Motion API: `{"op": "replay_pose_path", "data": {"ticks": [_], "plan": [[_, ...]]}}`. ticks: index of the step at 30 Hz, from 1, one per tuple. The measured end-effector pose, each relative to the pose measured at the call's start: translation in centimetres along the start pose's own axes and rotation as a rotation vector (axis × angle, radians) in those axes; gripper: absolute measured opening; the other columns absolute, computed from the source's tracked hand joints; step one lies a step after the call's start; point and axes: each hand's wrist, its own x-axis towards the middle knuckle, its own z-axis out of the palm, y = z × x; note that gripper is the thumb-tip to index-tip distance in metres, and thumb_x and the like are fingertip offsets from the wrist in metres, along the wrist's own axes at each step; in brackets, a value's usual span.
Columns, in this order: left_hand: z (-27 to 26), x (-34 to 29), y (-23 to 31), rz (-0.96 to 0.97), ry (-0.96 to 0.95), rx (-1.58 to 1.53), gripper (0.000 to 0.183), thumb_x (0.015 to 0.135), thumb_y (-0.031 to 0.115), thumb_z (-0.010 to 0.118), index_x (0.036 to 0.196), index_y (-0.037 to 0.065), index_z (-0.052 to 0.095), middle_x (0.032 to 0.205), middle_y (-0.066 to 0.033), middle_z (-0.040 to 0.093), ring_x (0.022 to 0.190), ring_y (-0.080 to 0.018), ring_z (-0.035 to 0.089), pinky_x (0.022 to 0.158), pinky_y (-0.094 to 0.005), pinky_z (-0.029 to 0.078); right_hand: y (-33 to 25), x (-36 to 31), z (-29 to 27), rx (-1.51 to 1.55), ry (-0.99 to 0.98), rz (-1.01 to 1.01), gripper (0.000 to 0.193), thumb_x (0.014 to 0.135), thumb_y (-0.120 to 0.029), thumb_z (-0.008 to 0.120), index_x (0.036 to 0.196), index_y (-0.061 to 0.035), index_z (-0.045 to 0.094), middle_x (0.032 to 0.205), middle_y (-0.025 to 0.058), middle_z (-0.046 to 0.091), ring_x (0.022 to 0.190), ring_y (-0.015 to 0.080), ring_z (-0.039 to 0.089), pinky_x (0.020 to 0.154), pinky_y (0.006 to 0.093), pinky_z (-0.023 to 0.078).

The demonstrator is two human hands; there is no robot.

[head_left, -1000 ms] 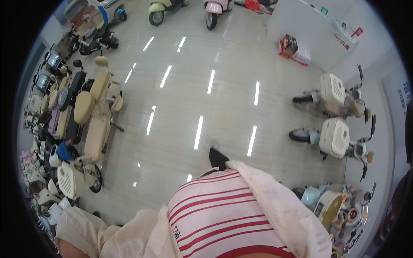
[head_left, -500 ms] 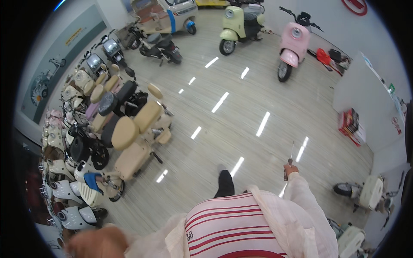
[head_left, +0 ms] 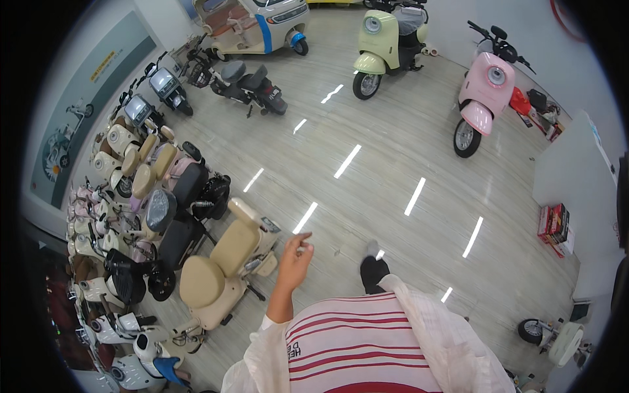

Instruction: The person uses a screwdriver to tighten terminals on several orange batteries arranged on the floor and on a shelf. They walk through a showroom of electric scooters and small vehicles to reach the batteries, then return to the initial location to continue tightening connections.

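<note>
My left hand (head_left: 297,262) is raised in front of my left side, its fingers loosely bent and apart, with nothing visible in them. Nearest to it stands a beige electric scooter (head_left: 216,304) with two tan seat pads (head_left: 234,247); hand and scooter look apart. My right hand is out of the picture, and only the pale sleeve (head_left: 458,327) of that arm shows. The screwdriver seen earlier in it is hidden as well. One of my feet, in a dark trouser leg (head_left: 374,272), steps forward on the glossy floor (head_left: 367,196).
Rows of scooters (head_left: 177,190) line the left wall. Ahead stand a grey moped (head_left: 252,85), a three-wheeler (head_left: 262,29), a pale green scooter (head_left: 383,42) and a pink scooter (head_left: 485,88). To the right are a white counter (head_left: 567,170), stacked red boxes (head_left: 553,226) and a small bike (head_left: 565,344).
My left hand has swung up and forward from the lower left. My right hand with the screwdriver has dropped out of sight. The scooters ahead appear closer.
</note>
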Motion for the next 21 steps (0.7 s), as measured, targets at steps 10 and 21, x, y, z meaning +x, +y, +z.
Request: {"op": "replay_pose_path", "data": {"ticks": [10, 21], "plan": [[-8.1, 18.0, -24.1, -0.602, 0.071, 0.31, 0.045, 0.089, 0.039, 0.055, 0.102, -0.002, 0.065, 0.098, -0.0238, 0.067, 0.098, -0.0371, 0.064, 0.087, -0.0424, 0.048, -42.6, 0.0, 6.7, 0.07, -0.028, -0.4, 0.059, 0.07, -0.043, 0.07, 0.117, -0.0074, 0.065, 0.109, 0.0202, 0.067, 0.105, 0.0328, 0.063, 0.087, 0.0398, 0.05], [-13.0, 35.1, -36.0, -1.09, -0.106, 0.356, 0.042, 0.087, 0.037, 0.051, 0.091, -0.001, 0.068, 0.093, -0.0256, 0.066, 0.092, -0.0411, 0.063, 0.083, -0.0461, 0.048, -103.0, -21.8, 15.4, 0.134, -0.211, -0.99, 0.034, 0.08, -0.039, 0.066, 0.081, -0.0047, 0.063, 0.073, 0.0072, 0.063, 0.066, 0.0196, 0.06, 0.062, 0.0372, 0.049]]}}
